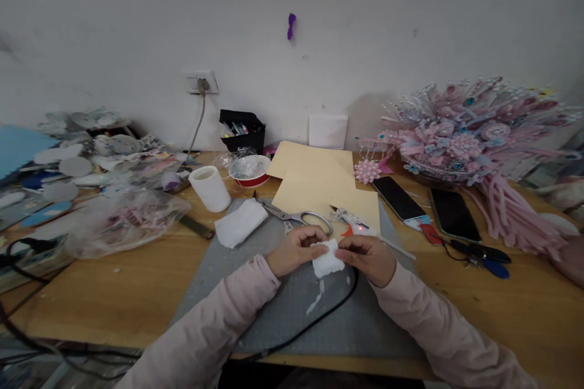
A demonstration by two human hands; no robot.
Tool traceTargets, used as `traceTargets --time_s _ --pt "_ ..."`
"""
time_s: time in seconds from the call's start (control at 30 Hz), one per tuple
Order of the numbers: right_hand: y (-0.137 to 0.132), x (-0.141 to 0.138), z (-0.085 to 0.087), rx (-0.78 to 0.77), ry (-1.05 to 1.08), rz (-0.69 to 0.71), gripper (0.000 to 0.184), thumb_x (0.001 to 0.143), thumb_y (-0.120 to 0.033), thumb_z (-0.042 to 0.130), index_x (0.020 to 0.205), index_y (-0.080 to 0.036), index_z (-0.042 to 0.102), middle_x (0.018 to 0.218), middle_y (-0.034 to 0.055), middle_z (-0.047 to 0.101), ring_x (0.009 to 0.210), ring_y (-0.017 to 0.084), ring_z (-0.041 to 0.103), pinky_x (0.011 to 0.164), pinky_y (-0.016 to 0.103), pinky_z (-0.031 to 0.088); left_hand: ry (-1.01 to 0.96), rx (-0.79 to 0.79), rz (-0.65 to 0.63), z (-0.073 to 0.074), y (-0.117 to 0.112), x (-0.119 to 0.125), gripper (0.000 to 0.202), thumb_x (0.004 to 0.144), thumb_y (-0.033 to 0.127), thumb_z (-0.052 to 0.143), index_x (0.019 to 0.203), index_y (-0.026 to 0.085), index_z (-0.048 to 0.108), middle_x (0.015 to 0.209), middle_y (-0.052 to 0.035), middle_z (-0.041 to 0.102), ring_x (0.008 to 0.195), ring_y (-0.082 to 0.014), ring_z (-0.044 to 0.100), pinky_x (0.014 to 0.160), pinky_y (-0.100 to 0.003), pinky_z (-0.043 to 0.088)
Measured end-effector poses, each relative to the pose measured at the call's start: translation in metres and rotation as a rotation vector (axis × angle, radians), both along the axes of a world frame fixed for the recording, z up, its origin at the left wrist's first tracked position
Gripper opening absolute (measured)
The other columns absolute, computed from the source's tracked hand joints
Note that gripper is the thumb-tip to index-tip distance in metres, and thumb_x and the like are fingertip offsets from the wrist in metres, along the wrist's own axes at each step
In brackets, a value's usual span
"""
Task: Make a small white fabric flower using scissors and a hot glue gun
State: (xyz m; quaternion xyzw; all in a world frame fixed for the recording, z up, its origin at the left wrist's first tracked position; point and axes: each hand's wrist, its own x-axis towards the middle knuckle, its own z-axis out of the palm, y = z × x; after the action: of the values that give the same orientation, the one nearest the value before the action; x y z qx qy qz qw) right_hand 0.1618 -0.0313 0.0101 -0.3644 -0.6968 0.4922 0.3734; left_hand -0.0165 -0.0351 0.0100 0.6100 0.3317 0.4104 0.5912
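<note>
Between both hands is a small white piece with ragged edges [328,261], like tissue or thin padding. My left hand [302,249] pinches its left upper side, and my right hand [367,257] pinches the right side. Just beyond my fingers lie silver scissors [292,217] and a glue gun [353,219] with a red light and an orange part. A thin white scrap [316,298] rests below the hands on the grey cutting mat [274,316]. Left of the scissors is a larger folded white sheet [241,222].
A white roll [210,188], a bowl [250,171] and beige card sheets [319,176] stand behind the mat. To the right are two phones [455,214] and a large pink decorated arrangement [456,134]. A black cord [314,329] crosses the mat; a plastic bag [128,222] lies left.
</note>
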Motion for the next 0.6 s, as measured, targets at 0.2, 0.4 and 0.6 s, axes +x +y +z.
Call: traceTargets --time_s 0.2,0.4,0.6 --pt "-0.003 -0.002 0.001 -0.035 0.048 -0.059 0.029 0.065 -0.042 0.061 0.056 -0.015 0.056 0.049 -0.0023 0.048 0.047 0.008 0.04 0.045 0.022 0.033 -0.071 -0.054 0.016 0.003 0.0 0.002 0.03 0.062 0.038 0.067 0.07 0.012 0.055 0.065 0.0012 0.048 0.058 -0.008 0.041 0.055 -0.02 0.031" --pt "-0.001 0.002 -0.002 0.021 0.127 -0.186 0.025 0.066 -0.039 0.061 0.061 -0.015 0.057 0.051 -0.0013 0.05 0.048 0.01 0.042 0.046 0.023 0.033 -0.207 -0.097 0.01 -0.002 0.002 0.003 0.031 0.059 0.034 0.071 0.076 0.014 0.055 0.07 0.0009 0.052 0.063 -0.0094 0.046 0.059 -0.021 0.034" --pt "-0.002 0.002 0.0 0.046 0.152 -0.154 0.028 0.067 -0.044 0.059 0.063 -0.016 0.056 0.052 -0.0012 0.048 0.049 0.011 0.043 0.047 0.024 0.035 -0.193 -0.126 0.012 -0.009 0.003 0.001 0.035 0.055 0.039 0.072 0.068 0.013 0.053 0.064 0.0016 0.05 0.06 -0.0088 0.044 0.056 -0.021 0.032"
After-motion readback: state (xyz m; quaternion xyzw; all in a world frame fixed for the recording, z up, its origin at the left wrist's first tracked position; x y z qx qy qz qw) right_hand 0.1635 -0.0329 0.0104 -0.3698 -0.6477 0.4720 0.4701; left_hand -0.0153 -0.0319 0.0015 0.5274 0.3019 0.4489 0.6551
